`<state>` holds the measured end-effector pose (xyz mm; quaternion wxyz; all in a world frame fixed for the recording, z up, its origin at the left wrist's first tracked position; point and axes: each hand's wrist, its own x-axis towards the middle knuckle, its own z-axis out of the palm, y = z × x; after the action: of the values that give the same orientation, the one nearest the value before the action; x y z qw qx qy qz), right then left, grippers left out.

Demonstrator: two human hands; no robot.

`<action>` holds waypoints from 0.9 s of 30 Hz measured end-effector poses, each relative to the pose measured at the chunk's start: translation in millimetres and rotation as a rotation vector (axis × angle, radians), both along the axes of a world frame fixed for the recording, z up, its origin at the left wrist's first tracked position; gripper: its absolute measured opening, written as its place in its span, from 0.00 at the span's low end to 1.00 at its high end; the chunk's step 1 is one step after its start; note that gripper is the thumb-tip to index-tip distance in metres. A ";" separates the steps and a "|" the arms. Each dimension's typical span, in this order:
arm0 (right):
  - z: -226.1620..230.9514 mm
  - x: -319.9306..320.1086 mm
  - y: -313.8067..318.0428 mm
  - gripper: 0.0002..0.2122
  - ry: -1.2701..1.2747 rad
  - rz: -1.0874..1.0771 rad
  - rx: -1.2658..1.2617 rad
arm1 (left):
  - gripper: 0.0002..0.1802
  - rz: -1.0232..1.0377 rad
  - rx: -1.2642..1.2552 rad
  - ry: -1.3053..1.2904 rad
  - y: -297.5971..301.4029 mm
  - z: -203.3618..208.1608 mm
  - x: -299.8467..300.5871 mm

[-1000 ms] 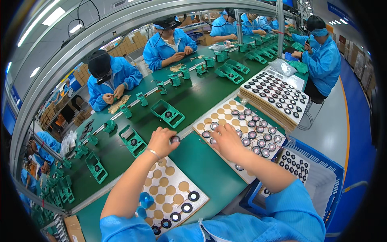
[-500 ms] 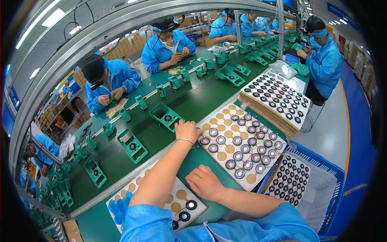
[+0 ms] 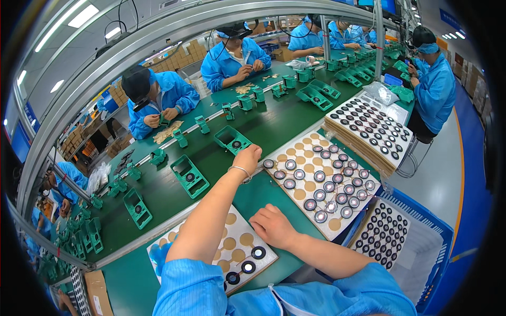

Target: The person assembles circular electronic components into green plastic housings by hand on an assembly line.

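Observation:
My left hand (image 3: 246,159) is at the near edge of a green plastic housing (image 3: 226,135) with a round black speaker in it. Its fingers are bent together, and the back of the hand hides whatever they hold. With fingers slightly bent but apart, my right hand (image 3: 273,225) lies by the upper right edge of a white foam tray (image 3: 270,259). That tray has round tan recesses and a few black speakers (image 3: 248,266); my left forearm covers part of it. To the right, a larger foam tray (image 3: 315,227) carries many wired speakers (image 3: 329,186).
Several green housings (image 3: 138,209) lie along the dark green belt (image 3: 163,210). Stacked speaker trays (image 3: 363,138) stand at far right, above a blue crate (image 3: 445,231) holding another tray (image 3: 380,237). Co-workers in blue (image 3: 168,95) sit across; a metal frame (image 3: 174,34) spans overhead.
The view has shifted, so most things sit further right and higher. My left hand has drawn away from the larger tray's corner, uncovering a speaker there, and its fingers have come together.

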<state>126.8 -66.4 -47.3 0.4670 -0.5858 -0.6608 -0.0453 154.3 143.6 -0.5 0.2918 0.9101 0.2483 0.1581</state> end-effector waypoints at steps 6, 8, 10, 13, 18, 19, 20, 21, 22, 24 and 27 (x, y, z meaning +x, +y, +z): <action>-1.0 -3.7 3.5 0.03 -0.017 0.064 0.012 | 0.21 0.051 -0.141 0.035 -3.7 -14.5 0.6; -4.1 -3.3 2.0 0.03 -0.006 0.057 -0.019 | 0.21 0.003 -0.208 0.018 -6.4 -13.3 -1.4; -1.6 -3.0 5.3 0.03 -0.022 0.073 -0.019 | 0.21 0.047 -0.042 0.034 -2.4 -8.6 -11.6; -1.2 0.6 7.5 0.03 -0.032 0.081 -0.007 | 0.18 0.029 0.224 0.043 5.1 17.8 -39.5; 9.7 -3.0 1.5 0.04 0.033 0.063 0.014 | 0.17 -0.013 0.484 0.005 -24.7 108.6 -155.2; 12.0 -5.4 0.6 0.04 0.027 0.089 0.021 | 0.18 0.028 0.548 -0.025 -35.5 121.1 -183.2; 13.4 -7.1 -1.4 0.05 -0.002 0.102 0.046 | 0.17 0.060 0.568 -0.002 -48.3 134.0 -207.8; 14.8 -11.9 -3.6 0.06 -0.024 0.122 0.071 | 0.17 0.099 0.588 0.029 -60.4 140.3 -234.1; 17.6 -15.2 -5.1 0.08 -0.050 0.126 0.042 | 0.17 0.123 0.588 0.039 -66.4 136.2 -257.9; 33.4 -27.1 -5.7 0.08 -0.070 0.192 -0.001 | 0.17 0.103 0.506 0.147 -85.2 124.9 -301.1; 54.1 -48.7 -2.8 0.08 -0.144 0.297 -0.120 | 0.13 0.053 0.377 0.206 -123.4 92.6 -348.9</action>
<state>78.1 -69.2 6.8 0.3842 -0.5036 -0.7735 0.0218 -194.5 20.1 92.1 0.0851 0.9530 0.2667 0.1156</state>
